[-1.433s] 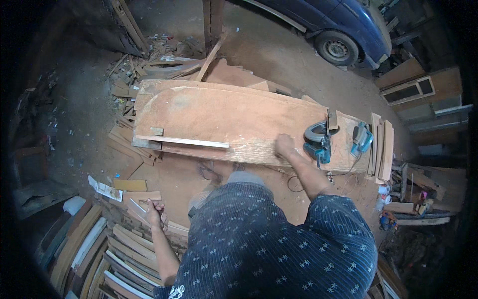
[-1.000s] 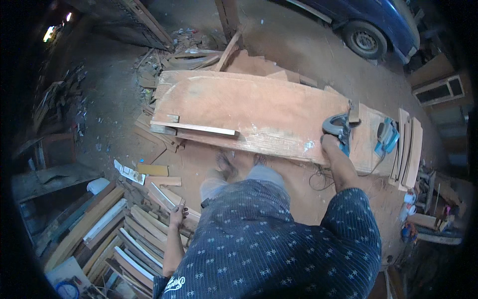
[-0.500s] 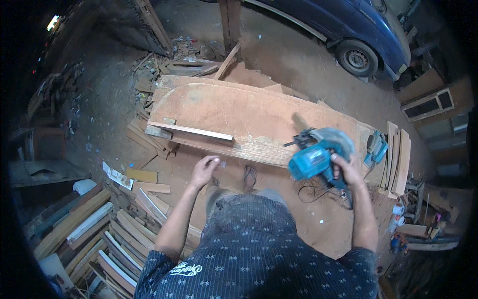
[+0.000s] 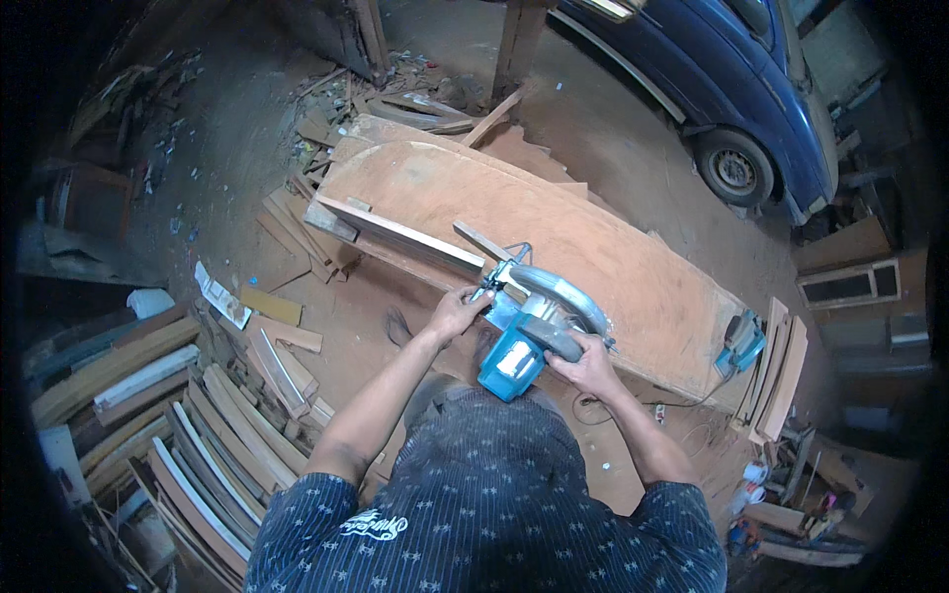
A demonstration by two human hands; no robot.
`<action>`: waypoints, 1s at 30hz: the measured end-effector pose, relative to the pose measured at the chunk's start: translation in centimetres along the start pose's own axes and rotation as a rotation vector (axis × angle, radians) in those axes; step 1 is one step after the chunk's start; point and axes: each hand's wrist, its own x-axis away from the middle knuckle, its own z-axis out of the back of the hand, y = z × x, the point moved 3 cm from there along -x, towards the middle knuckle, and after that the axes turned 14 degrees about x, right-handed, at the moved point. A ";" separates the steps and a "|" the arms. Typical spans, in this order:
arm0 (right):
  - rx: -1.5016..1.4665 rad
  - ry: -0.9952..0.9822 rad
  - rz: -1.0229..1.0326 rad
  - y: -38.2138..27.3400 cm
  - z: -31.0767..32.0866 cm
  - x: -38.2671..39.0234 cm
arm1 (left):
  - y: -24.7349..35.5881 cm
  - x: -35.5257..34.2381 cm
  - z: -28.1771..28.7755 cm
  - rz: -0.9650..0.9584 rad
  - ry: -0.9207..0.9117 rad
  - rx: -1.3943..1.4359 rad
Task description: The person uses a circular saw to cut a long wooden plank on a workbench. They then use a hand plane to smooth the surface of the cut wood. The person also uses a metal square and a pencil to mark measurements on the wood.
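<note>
I see the blue-green saw [image 4: 539, 326] up in front of the dark shirt [image 4: 474, 474], by the near edge of the long wood bench [image 4: 633, 287]. The right hand [image 4: 585, 366] is wrapped around its handle [image 4: 563, 343]. The left hand [image 4: 460, 314] has its fingertips at the saw's metal front; I can't tell if they pinch or only touch. A long strip of wood [image 4: 400, 232] lies on the left part of the bench. Another blue-green tool [image 4: 741, 344] sits near the right end, beside some thin boards [image 4: 776, 371]. Many bent wood pieces [image 4: 242, 425] are piled low on the left. A blue car [image 4: 732, 79] stands past the bench.
</note>
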 end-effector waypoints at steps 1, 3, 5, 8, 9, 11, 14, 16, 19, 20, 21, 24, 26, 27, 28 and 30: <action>0.016 -0.002 0.017 0.3 -0.3 -0.3 | 0.5 0.1 -0.2 0.078 -0.032 -0.035; 0.043 -0.010 0.056 0.5 -0.8 -1.0 | 0.4 0.6 0.0 0.048 0.023 -0.051; 0.101 -0.021 0.103 1.8 -1.6 -1.8 | -2.0 -0.4 0.5 -0.047 0.088 -0.021; 0.174 -0.045 0.139 1.4 -2.0 -3.2 | -3.7 -1.3 1.5 -0.020 0.152 0.010; 0.202 -0.053 0.145 1.1 -1.9 -3.5 | -3.9 -1.6 1.6 -0.012 0.168 0.021; 0.184 -0.065 0.122 1.7 -2.3 -3.9 | -4.1 -1.9 2.1 -0.036 0.182 -0.006; 0.168 -0.089 0.116 1.4 -2.6 -4.4 | -4.4 -1.8 2.4 -0.049 0.192 0.014; 0.173 -0.106 0.123 0.4 -2.6 -4.8 | -4.3 -2.0 2.9 -0.036 0.173 0.051; 0.247 -0.041 0.190 0.1 -3.1 -5.1 | -4.4 -2.1 3.5 -0.077 0.153 0.038; 0.224 -0.062 0.169 0.1 -3.2 -5.2 | -4.5 -2.1 3.7 -0.068 0.158 0.055; 0.200 -0.085 0.153 -0.5 -3.4 -5.4 | -4.8 -2.4 4.0 -0.061 0.168 0.072; 0.203 -0.118 0.125 -1.4 -3.9 -6.0 | -5.4 -3.1 5.2 -0.045 0.182 0.072; 0.218 -0.117 0.126 -1.9 -4.3 -6.3 | -5.7 -3.3 5.9 -0.063 0.190 0.077; 0.219 -0.097 0.124 -2.0 -4.5 -6.4 | -5.1 -2.9 6.0 -0.087 0.181 0.084; 0.220 -0.077 0.122 -2.2 -4.6 -6.5 | -4.4 -2.7 6.1 -0.110 0.172 0.090; 0.220 -0.081 0.125 -2.7 -5.1 -7.0 | -3.7 -2.4 6.9 -0.033 0.178 0.091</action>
